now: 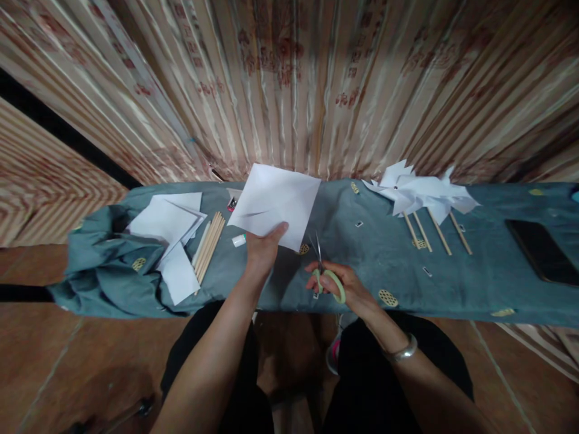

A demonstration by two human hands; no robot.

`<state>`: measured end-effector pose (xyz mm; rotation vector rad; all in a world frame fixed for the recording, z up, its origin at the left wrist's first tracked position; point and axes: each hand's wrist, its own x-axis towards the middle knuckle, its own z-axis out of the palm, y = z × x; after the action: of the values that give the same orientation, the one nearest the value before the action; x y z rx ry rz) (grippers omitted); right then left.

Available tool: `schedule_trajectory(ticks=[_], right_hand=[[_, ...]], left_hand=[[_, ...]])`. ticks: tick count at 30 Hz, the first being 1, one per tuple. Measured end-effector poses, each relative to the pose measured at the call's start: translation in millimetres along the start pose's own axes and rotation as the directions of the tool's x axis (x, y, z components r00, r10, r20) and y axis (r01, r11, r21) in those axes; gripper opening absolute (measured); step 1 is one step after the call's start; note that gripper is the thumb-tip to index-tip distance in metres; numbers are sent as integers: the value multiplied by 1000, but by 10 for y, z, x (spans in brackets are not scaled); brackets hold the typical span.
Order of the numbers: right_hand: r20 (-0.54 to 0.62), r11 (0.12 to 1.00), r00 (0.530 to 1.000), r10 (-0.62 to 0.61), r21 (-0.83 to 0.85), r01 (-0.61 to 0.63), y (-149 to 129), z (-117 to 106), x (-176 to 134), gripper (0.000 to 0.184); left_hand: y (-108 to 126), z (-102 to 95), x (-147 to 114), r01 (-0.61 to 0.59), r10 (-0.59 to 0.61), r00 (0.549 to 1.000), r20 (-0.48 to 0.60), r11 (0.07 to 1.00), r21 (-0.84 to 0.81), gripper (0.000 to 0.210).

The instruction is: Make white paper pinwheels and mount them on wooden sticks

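A square sheet of white paper (283,199) is held up by its near edge in my left hand (265,244), with the thumb on top. One slit and faint crease lines show in the sheet. My right hand (339,280) grips scissors (332,284) with pale green handles, fingers through the loops. The metal blades are slightly apart, point away from me and are clear of the paper. Finished paper pinwheels (425,190) on wooden sticks lie at the back right.
Left on the grey-green cloth (380,259) lie white sheets (165,223) and a bundle of wooden sticks (210,247). A small white tube (239,240) and a little container of pins (233,204) sit near the paper. A black phone (543,250) lies far right; a curtain (289,90) hangs behind.
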<state>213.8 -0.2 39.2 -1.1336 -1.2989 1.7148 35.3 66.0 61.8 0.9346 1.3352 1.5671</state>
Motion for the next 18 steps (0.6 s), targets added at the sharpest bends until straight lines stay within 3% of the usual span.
schedule_trajectory(ticks=[4,18], right_hand=[[113,998,991,70,-1,-71,38,54,-46,58],[113,997,991,73,-28,-70,56,86,19,58]], left_hand=[[-44,3,17,-12,12,1000,-14,1000,2,35],[-72,70,-67,2,-2,1000,-6,1000,-17,29]])
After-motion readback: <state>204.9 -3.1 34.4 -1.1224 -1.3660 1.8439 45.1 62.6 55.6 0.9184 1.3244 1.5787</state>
